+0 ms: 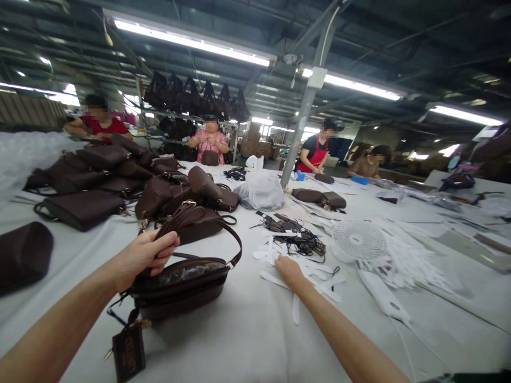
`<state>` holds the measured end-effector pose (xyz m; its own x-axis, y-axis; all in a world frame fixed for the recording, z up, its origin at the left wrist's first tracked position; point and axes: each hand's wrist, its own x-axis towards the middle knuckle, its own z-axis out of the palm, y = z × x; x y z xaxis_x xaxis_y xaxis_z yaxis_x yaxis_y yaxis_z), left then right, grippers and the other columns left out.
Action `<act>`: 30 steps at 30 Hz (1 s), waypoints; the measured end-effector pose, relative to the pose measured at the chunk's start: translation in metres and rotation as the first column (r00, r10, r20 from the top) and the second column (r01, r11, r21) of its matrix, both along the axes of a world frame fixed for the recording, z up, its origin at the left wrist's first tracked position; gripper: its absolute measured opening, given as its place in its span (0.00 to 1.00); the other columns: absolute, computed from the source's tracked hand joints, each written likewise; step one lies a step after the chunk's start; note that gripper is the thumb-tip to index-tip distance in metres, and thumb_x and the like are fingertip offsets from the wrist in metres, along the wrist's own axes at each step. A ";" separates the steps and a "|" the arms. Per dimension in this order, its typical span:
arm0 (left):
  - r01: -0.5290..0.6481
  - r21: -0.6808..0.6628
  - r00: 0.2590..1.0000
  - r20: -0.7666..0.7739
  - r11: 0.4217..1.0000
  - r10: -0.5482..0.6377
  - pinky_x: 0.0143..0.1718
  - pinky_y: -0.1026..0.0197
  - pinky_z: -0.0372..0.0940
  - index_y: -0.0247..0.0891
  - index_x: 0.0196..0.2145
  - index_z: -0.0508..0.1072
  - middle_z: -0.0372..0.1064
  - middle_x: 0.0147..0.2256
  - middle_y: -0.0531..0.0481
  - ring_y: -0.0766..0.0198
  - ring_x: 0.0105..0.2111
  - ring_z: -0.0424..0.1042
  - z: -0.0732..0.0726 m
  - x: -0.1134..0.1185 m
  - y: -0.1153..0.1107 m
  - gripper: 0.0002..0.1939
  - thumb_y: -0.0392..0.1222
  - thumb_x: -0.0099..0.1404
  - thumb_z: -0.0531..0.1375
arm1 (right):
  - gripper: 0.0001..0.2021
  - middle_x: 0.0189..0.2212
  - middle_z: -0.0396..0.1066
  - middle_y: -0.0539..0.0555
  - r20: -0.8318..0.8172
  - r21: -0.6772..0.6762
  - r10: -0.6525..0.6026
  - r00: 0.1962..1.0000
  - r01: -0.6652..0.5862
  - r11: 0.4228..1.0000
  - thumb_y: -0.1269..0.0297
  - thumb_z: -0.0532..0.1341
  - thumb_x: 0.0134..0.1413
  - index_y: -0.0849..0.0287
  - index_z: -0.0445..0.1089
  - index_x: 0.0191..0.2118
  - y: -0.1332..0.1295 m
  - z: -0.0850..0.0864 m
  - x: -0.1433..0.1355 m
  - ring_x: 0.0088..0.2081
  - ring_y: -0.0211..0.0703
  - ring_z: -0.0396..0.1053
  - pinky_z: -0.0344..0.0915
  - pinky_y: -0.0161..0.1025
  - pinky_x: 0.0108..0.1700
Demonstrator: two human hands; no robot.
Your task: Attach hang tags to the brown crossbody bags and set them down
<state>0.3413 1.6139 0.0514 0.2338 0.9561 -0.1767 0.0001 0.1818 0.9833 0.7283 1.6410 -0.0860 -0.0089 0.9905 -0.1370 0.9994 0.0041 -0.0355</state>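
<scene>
My left hand (154, 252) is closed around the folded strap (175, 217) of a dark brown handbag (179, 292). The bag sits on the white-covered table, its top open, with clear plastic showing inside. A dark tag (128, 352) with lettering hangs from its left end. To the right, my right hand (288, 271) reaches down into a loose heap of white strips (319, 274). Its fingers are bent and touch the strips; what they pinch, if anything, is hidden. Just beyond lies a pile of dark tags with cords (297, 234).
Brown bags (104, 159) are heaped at the left and behind the held bag. A white plastic bag (261, 190) stands beyond. At right lie a white fan (359, 242) with a cable and more white strips (419, 260). Several people work across the table, near a metal post (301, 127).
</scene>
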 end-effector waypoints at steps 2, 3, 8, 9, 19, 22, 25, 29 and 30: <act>-0.002 0.014 1.000 -0.012 1.000 0.003 0.13 0.72 0.47 0.37 0.29 0.67 0.47 0.19 0.63 0.76 0.15 0.43 0.000 0.000 0.000 0.21 0.58 0.54 0.65 | 0.14 0.48 0.70 0.56 -0.090 0.069 -0.020 0.996 0.026 0.997 0.58 0.59 0.62 0.60 0.68 0.49 0.006 -0.003 0.010 0.45 0.45 0.70 0.69 0.48 0.47; -0.007 0.017 1.000 -0.016 1.000 0.007 0.13 0.72 0.47 0.37 0.29 0.67 0.47 0.19 0.63 0.76 0.15 0.43 0.000 0.000 0.000 0.21 0.58 0.54 0.65 | 0.14 0.47 0.70 0.56 -0.139 0.107 -0.027 0.990 0.043 0.993 0.58 0.59 0.62 0.60 0.68 0.48 0.009 -0.001 0.016 0.44 0.45 0.70 0.68 0.48 0.47; -0.008 0.028 1.000 -0.007 1.000 0.008 0.13 0.72 0.47 0.37 0.30 0.66 0.47 0.19 0.63 0.76 0.16 0.42 -0.003 -0.002 0.000 0.24 0.61 0.53 0.65 | 0.16 0.35 0.75 0.55 -0.404 0.280 -0.020 0.915 0.144 0.949 0.59 0.50 0.63 0.62 0.71 0.38 0.025 0.018 0.041 0.39 0.44 0.71 0.66 0.40 0.42; -0.002 0.033 1.000 0.000 0.999 0.002 0.13 0.72 0.47 0.37 0.30 0.66 0.47 0.19 0.63 0.76 0.16 0.42 -0.005 -0.003 0.001 0.24 0.62 0.53 0.65 | 0.17 0.32 0.75 0.55 -0.452 0.301 -0.007 0.892 0.160 0.940 0.58 0.49 0.61 0.61 0.72 0.36 0.026 0.022 0.043 0.36 0.45 0.71 0.65 0.39 0.40; 0.022 0.051 0.999 0.025 0.998 -0.023 0.14 0.73 0.47 0.37 0.31 0.64 0.46 0.19 0.64 0.76 0.16 0.42 -0.006 -0.005 -0.004 0.25 0.62 0.53 0.64 | 0.17 0.21 0.66 0.49 -0.698 0.327 0.123 0.706 0.160 0.932 0.48 0.53 0.49 0.58 0.66 0.24 0.009 0.026 0.004 0.26 0.41 0.63 0.59 0.37 0.31; 0.024 0.059 0.999 0.027 0.998 -0.026 0.14 0.73 0.47 0.37 0.30 0.64 0.47 0.19 0.64 0.77 0.15 0.42 -0.004 -0.004 -0.006 0.22 0.59 0.55 0.64 | 0.18 0.19 0.62 0.47 -0.722 0.268 0.093 0.686 0.154 0.951 0.48 0.50 0.54 0.57 0.64 0.25 -0.004 0.012 -0.019 0.24 0.39 0.60 0.57 0.35 0.27; 0.028 0.053 0.999 0.038 0.998 -0.030 0.13 0.73 0.48 0.37 0.30 0.65 0.47 0.19 0.63 0.77 0.15 0.43 -0.003 -0.003 -0.006 0.19 0.56 0.57 0.63 | 0.16 0.19 0.59 0.46 -0.701 0.241 0.058 0.711 0.159 0.957 0.49 0.54 0.53 0.56 0.60 0.24 -0.014 -0.004 -0.034 0.25 0.39 0.59 0.55 0.35 0.28; 0.028 0.047 0.998 0.047 0.998 -0.030 0.13 0.73 0.48 0.37 0.30 0.65 0.48 0.19 0.63 0.77 0.14 0.44 -0.002 -0.002 -0.006 0.18 0.54 0.58 0.63 | 0.12 0.20 0.61 0.47 -0.636 0.203 0.016 0.771 0.148 0.968 0.58 0.64 0.44 0.56 0.61 0.21 -0.015 -0.020 -0.033 0.27 0.40 0.60 0.52 0.36 0.31; 0.025 0.048 0.998 0.048 0.999 -0.027 0.13 0.73 0.48 0.37 0.30 0.65 0.48 0.19 0.63 0.77 0.14 0.44 -0.002 -0.002 -0.006 0.18 0.54 0.58 0.63 | 0.12 0.18 0.62 0.47 -0.628 0.175 0.000 0.778 0.141 0.974 0.60 0.64 0.43 0.56 0.61 0.19 -0.014 -0.023 -0.030 0.27 0.40 0.60 0.51 0.36 0.30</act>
